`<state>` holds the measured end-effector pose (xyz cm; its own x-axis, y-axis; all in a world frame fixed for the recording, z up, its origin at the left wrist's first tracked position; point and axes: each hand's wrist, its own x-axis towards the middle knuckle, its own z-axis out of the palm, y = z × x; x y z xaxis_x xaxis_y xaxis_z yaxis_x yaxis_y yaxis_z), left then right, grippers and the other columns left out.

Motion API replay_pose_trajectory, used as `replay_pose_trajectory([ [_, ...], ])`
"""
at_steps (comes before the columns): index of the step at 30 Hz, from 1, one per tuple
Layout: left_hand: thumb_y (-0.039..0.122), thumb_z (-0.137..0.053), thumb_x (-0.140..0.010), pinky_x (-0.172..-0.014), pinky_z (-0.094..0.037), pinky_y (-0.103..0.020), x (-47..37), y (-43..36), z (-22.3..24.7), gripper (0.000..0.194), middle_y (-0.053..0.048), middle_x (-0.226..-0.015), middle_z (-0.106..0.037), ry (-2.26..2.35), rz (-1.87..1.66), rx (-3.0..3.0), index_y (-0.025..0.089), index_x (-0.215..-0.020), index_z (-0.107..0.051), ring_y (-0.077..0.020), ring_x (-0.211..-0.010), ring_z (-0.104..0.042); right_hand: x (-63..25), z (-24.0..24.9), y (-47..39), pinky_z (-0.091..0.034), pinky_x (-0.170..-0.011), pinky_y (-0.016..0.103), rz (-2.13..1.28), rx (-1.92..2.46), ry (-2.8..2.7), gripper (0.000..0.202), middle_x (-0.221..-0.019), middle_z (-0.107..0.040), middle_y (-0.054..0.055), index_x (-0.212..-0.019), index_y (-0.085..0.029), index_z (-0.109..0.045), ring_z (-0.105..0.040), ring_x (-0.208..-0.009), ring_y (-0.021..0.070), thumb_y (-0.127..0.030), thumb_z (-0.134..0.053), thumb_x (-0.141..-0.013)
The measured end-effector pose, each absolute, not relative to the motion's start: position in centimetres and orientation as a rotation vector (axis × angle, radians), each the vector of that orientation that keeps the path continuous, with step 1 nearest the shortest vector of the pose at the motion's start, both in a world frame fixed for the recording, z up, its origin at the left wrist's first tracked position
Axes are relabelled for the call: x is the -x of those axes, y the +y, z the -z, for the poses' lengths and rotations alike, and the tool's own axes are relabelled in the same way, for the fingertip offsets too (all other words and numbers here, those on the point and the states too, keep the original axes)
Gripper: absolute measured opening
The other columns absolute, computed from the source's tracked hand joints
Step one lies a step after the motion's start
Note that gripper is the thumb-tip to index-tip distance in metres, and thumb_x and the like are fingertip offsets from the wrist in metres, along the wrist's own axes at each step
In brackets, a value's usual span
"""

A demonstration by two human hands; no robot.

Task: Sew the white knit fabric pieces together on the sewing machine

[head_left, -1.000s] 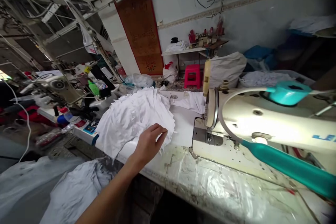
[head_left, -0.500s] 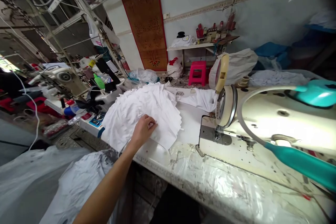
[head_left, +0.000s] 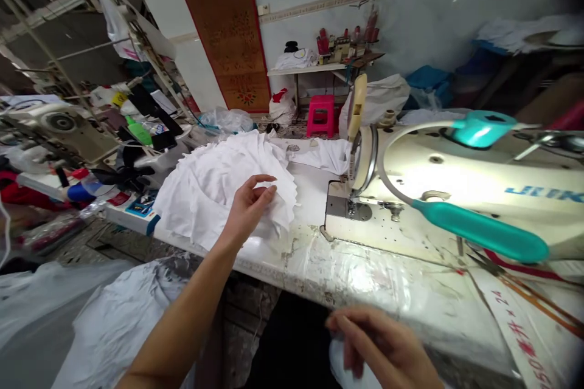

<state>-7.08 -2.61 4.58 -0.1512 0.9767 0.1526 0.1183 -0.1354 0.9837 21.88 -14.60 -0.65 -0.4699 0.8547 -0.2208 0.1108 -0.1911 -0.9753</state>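
Observation:
A stack of white cloth pieces (head_left: 214, 176) lies fanned out on the sewing table (head_left: 292, 267). My left hand (head_left: 250, 200) is over the stack's right front part, thumb and forefinger apart, with no cloth visible between them. At the bottom, my right hand (head_left: 387, 346) is blurred, its fingers partly curled, above the table's front edge and my lap. Some white cloth (head_left: 340, 358) shows beneath its fingers; whether they grip it is unclear. To the right stands the sewing machine (head_left: 456, 176), its presser foot (head_left: 351, 206) over the metal plate. Another white cloth strip (head_left: 331, 155) lies behind the needle area.
A teal lamp (head_left: 483, 231) with a bent neck crosses the machine's front. Scissors (head_left: 524, 285) lie at the right beside a printed white strip (head_left: 506, 322). A bag of white cloth (head_left: 123, 310) stands at lower left. A pink stool (head_left: 320, 115) is behind the table.
The view has swung to the right. My right hand has come into view at the bottom. My left hand's thumb and forefinger have spread over the stack.

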Motion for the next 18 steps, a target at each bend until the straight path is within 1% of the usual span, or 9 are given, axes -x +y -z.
replay_pose_trajectory([
  [2,0.049,-0.073,-0.093,-0.056,-0.037,-0.019,5.3,-3.6,-4.1,0.040,0.004,-0.069,-0.058,1.289,-1.355,-1.299,0.020,-0.120,-0.070,-0.0078,-0.058,-0.047,-19.7,0.3,-13.0,-0.055,-0.059,0.026,-1.773,1.085,-1.313,0.041,-0.073,-0.072,0.005,-0.101,-0.021,-0.078,-0.068,-0.066,0.0179,-0.060,-0.070,-0.092],
  [4,0.046,-0.073,-0.093,-0.061,-0.043,-0.020,3.6,-4.5,-3.5,0.035,0.000,-0.078,-0.067,1.285,-1.319,-1.292,0.019,-0.115,-0.075,-0.0098,-0.065,-0.054,-17.5,0.4,-11.7,-0.058,-0.065,0.027,-1.785,1.008,-1.154,0.039,-0.105,-0.077,0.009,-0.110,-0.022,-0.075,-0.073,-0.090,0.0224,-0.054,-0.078,-0.088],
  [6,0.043,-0.070,-0.096,-0.071,-0.049,-0.023,2.2,-5.5,-3.0,0.031,-0.004,-0.093,-0.074,1.270,-1.278,-1.319,0.019,-0.114,-0.077,-0.0141,-0.079,-0.063,-15.7,0.7,-10.7,-0.060,-0.078,0.030,-1.763,0.944,-1.051,0.043,-0.128,-0.072,0.009,-0.120,-0.025,-0.072,-0.070,-0.112,0.0256,-0.046,-0.083,-0.085],
  [9,0.039,-0.057,-0.104,-0.092,-0.052,-0.030,0.6,-6.8,-2.8,0.032,-0.007,-0.114,-0.075,1.205,-1.145,-1.516,0.022,-0.126,-0.074,-0.0199,-0.103,-0.068,-13.9,1.0,-9.8,-0.055,-0.101,0.033,-1.705,0.820,-0.908,0.050,-0.134,-0.068,0.005,-0.127,-0.028,-0.067,-0.060,-0.132,0.0244,-0.034,-0.088,-0.082],
  [11,0.033,-0.049,-0.107,-0.100,-0.050,-0.032,0.1,-7.2,-2.9,0.036,-0.007,-0.122,-0.073,1.155,-1.053,-1.725,0.024,-0.135,-0.069,-0.0210,-0.115,-0.066,-13.7,0.8,-9.8,-0.053,-0.104,0.032,-1.731,0.744,-0.806,0.051,-0.127,-0.071,0.004,-0.126,-0.027,-0.066,-0.062,-0.127,0.0217,-0.031,-0.089,-0.081],
  [12,0.029,-0.045,-0.108,-0.104,-0.049,-0.034,0.1,-7.1,-2.9,0.038,-0.007,-0.126,-0.071,1.138,-1.028,-1.836,0.025,-0.140,-0.065,-0.0214,-0.121,-0.064,-13.9,0.6,-10.0,-0.055,-0.098,0.030,-1.763,0.733,-0.757,0.050,-0.121,-0.073,0.003,-0.126,-0.026,-0.066,-0.067,-0.117,0.0200,-0.031,-0.089,-0.082],
  [15,0.018,-0.041,-0.105,-0.113,-0.045,-0.039,0.7,-6.1,-2.5,0.046,-0.008,-0.136,-0.067,1.169,-1.021,-2.162,0.023,-0.147,-0.057,-0.0233,-0.135,-0.055,-15.8,-0.3,-11.0,-0.053,-0.060,0.021,-1.833,0.822,-0.733,0.045,-0.095,-0.073,0.001,-0.119,-0.021,-0.067,-0.066,-0.071,0.0116,-0.039,-0.087,-0.083],
  [16,0.015,-0.043,-0.103,-0.113,-0.045,-0.041,0.9,-5.7,-2.2,0.046,-0.009,-0.134,-0.068,1.202,-0.995,-2.260,0.022,-0.146,-0.058,-0.0241,-0.133,-0.056,-16.8,-0.7,-11.5,-0.048,-0.051,0.020,-1.843,0.864,-0.773,0.044,-0.089,-0.071,0.000,-0.117,-0.020,-0.067,-0.061,-0.061,0.0096,-0.042,-0.086,-0.084],
  [18,0.013,-0.048,-0.099,-0.104,-0.051,-0.040,1.1,-5.2,-1.5,0.040,-0.008,-0.120,-0.073,1.297,-0.859,-2.403,0.022,-0.134,-0.066,-0.0245,-0.118,-0.063,-19.4,-1.8,-12.2,-0.046,-0.049,0.020,-1.832,0.934,-0.904,0.043,-0.087,-0.071,0.000,-0.117,-0.020,-0.066,-0.059,-0.058,0.0098,-0.043,-0.084,-0.085],
])
